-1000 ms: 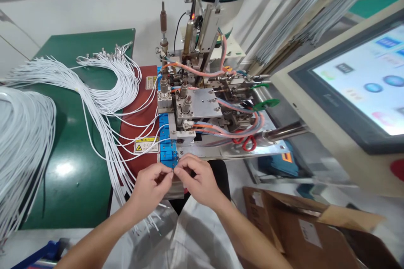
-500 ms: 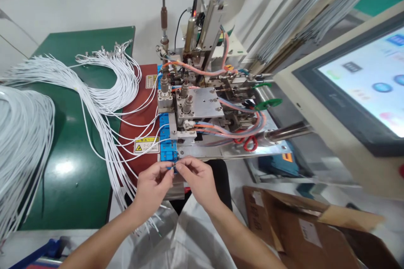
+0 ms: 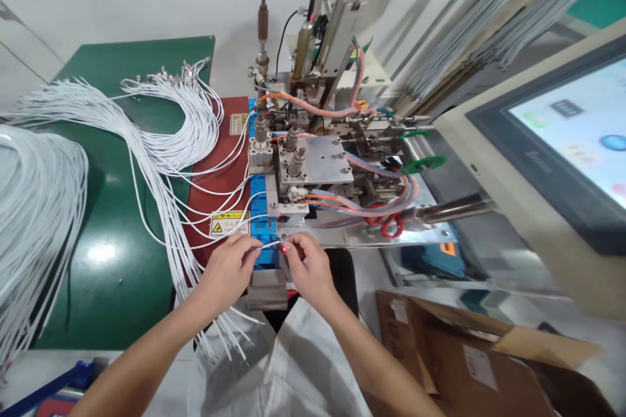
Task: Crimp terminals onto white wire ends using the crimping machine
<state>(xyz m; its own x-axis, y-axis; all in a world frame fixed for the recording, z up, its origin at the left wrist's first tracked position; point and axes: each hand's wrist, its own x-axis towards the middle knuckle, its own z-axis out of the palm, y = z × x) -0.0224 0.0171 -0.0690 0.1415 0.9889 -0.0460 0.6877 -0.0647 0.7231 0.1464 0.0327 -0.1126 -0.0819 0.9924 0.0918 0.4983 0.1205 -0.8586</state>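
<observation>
My left hand point(image 3: 229, 270) and my right hand point(image 3: 306, 267) are close together at the front of a small machine point(image 3: 303, 169). Both pinch a thin white wire point(image 3: 268, 245) stretched between them over the row of blue clamps point(image 3: 261, 221). A red light glows at my right fingertips, at the wire's end. More white wires point(image 3: 161, 163) fan out to the left across a red mat point(image 3: 220, 176) from the clamps.
A large bundle of white wires point(image 3: 39, 208) lies on the green table point(image 3: 112, 260) at left. A touch screen point(image 3: 577, 137) stands at right. An open cardboard box point(image 3: 469, 352) sits at lower right. A clear plastic bag point(image 3: 274, 365) lies below my hands.
Both hands have moved up and away from me to the blue clamps, spreading apart slightly with the wire drawn between them. The view has shifted a little.
</observation>
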